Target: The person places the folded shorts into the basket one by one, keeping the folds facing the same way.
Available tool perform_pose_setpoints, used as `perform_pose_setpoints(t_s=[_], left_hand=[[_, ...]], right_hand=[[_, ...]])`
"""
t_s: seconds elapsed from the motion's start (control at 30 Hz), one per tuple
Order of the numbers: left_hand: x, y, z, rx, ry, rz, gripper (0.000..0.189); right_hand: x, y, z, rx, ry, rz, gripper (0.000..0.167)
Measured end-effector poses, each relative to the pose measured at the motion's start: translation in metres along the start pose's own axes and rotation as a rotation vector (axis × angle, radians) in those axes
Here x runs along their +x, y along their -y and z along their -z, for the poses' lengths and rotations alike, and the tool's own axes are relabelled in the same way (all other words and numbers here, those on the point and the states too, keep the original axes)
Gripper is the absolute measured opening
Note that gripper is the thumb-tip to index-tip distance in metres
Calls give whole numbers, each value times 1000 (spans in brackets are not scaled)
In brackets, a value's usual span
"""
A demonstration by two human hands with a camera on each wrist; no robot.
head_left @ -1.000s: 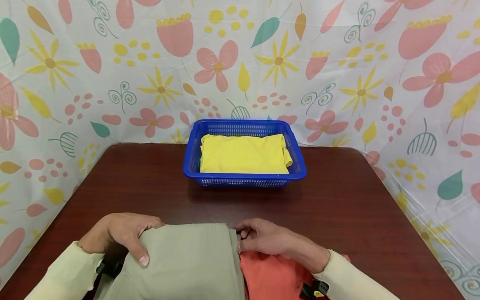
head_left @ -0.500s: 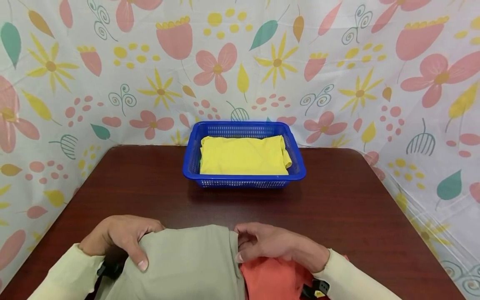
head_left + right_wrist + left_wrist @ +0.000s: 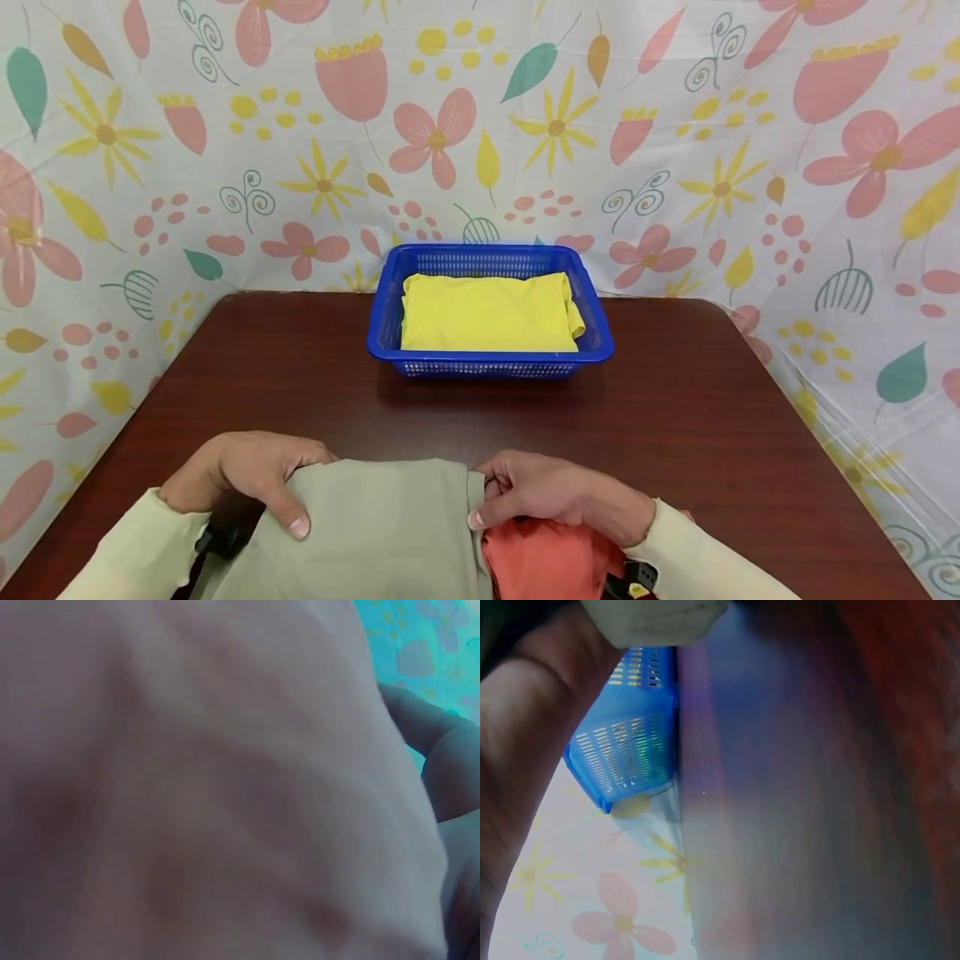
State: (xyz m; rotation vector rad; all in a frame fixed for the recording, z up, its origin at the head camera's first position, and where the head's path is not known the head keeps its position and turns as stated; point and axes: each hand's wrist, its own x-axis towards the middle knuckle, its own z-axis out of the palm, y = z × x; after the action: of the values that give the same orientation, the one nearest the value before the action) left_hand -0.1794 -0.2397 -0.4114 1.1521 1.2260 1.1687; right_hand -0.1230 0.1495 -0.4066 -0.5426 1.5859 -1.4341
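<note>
A folded grey-green cloth [image 3: 386, 525] fills the near middle of the head view. My left hand [image 3: 258, 471] grips its upper left edge, the thumb on top and the fingers hidden behind the fold. At the upper right corner, my right hand [image 3: 543, 492] pinches the layered edge between thumb and curled fingers. An orange-red cloth [image 3: 551, 558] lies beneath the right hand and wrist, partly covered. In the left wrist view, a bit of the grey-green cloth [image 3: 656, 621] shows beside the left hand [image 3: 536, 735]. The right wrist view is mostly a close blur.
Farther back on the dark brown table [image 3: 285, 375] stands a blue perforated basket [image 3: 491, 357]. Folded yellow cloth [image 3: 487, 315] lies inside it. A flower-printed sheet [image 3: 480, 125] hangs behind the table and along both sides.
The right thumb has come over onto the grey-green cloth's right corner, with the fingers closing on the edge. The left hand keeps its hold and shifts slightly right.
</note>
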Motion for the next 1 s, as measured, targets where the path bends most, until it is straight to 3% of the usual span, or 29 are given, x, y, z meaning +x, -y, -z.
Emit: perform_pose_setpoints(t_s=[0.1,0.23,0.37,0.43,0.6,0.8,0.9,1.0], left_hand=[[-1,-1,-1,-1,-35,53,20],[-2,-3,-3,-11,-75,128,18],[-4,-14,-7,-24,-125,288,27],[-5,-23,-11,16,-179,381,35],[-2,-43,-27,218,-325,589,42],[16,-47,-46,515,-446,876,54],[26,-43,-54,663,-463,937,60],[32,-39,-57,723,-451,926,58]], right_hand=[[0,-1,-1,-7,-9,16,10],[0,-2,-2,-2,-22,33,19],[0,-4,-1,12,-23,42,24],[0,-4,-2,12,-30,41,20],[-1,-4,-4,-28,-96,19,3],[-1,-2,-7,-63,-135,-11,13],[-1,-2,-7,-66,-123,-13,13],[-1,-3,-6,-66,-111,-4,10]])
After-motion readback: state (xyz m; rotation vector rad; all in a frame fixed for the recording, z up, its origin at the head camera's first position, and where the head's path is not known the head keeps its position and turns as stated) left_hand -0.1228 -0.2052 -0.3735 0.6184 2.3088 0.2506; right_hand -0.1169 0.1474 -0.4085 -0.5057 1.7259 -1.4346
